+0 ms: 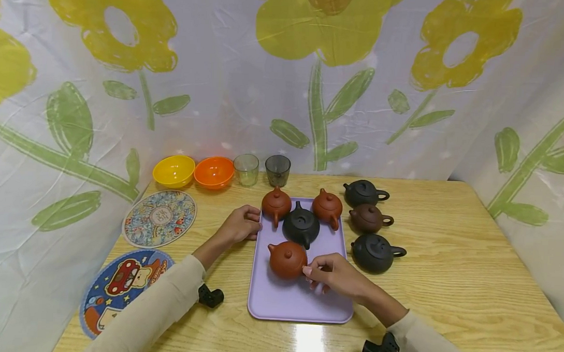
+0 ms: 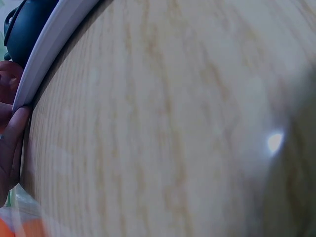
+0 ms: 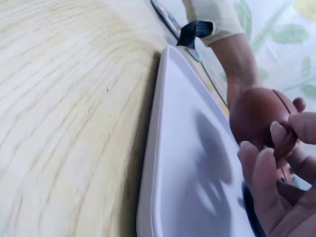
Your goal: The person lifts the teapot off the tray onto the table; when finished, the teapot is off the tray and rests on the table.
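Head view: your right hand (image 1: pixel 336 275) is at the near red pot (image 1: pixel 287 259), fingertips pinching its right side, where the handle would be; the handle itself is hidden. That pot sits on the purple tray (image 1: pixel 282 300), near-left of centre, spout pointing left. Right wrist view agrees: fingers (image 3: pixel 260 168) curled against the pot (image 3: pixel 256 118), tray (image 3: pixel 182 148) flat on the table (image 3: pixel 64 98).

Your left hand (image 1: pixel 240 224) rests at the tray's far-left edge, fingers curled loosely. Left wrist view shows a fingertip (image 2: pixel 15 131) touching the tray rim (image 2: pixel 54 44); can't tell whether it grips.

Also on the tray: black pot (image 1: pixel 301 226) in the middle, two red pots (image 1: pixel 276 203) (image 1: pixel 327 206) at the far end, spouts toward you.

Off the tray, right side: three dark pots (image 1: pixel 364 193) (image 1: pixel 369 218) (image 1: pixel 375 252) in a column, handles right.

Far edge: yellow bowl (image 1: pixel 173 170), orange bowl (image 1: pixel 213 172), clear glass (image 1: pixel 246 169), grey glass (image 1: pixel 277 170). Left: two round mats (image 1: pixel 159 218) (image 1: pixel 119 287).
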Action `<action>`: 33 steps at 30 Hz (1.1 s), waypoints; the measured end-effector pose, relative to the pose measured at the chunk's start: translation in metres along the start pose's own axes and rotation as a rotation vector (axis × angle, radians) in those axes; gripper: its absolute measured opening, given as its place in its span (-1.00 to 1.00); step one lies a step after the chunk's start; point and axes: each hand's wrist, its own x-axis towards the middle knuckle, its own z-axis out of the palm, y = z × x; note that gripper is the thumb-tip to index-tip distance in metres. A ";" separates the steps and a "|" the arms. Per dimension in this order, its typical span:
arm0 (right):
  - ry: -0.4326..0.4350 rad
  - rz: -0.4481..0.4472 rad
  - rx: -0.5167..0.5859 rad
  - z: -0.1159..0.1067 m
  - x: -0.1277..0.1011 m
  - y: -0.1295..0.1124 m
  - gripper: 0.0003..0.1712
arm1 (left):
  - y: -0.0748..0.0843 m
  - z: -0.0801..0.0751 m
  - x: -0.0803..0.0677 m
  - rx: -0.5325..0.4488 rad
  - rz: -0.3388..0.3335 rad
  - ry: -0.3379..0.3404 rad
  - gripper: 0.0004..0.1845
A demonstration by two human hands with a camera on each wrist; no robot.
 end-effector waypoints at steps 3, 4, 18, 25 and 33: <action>-0.020 0.009 -0.010 -0.006 -0.008 -0.001 -0.61 | 0.000 0.000 0.000 -0.002 -0.002 -0.002 -0.51; -0.028 0.010 -0.010 -0.008 -0.010 -0.001 -0.62 | 0.000 0.000 0.000 0.000 -0.002 -0.002 -0.51; -0.069 -0.011 -0.035 -0.031 -0.036 0.004 -0.67 | -0.002 -0.001 0.001 0.013 -0.015 -0.007 -0.52; -0.106 -0.048 -0.016 -0.050 -0.049 0.019 -0.65 | -0.001 0.000 0.000 0.012 -0.010 -0.005 -0.52; -0.156 -0.117 0.024 -0.071 -0.064 0.038 -0.69 | -0.002 -0.001 0.002 0.005 -0.011 -0.009 -0.52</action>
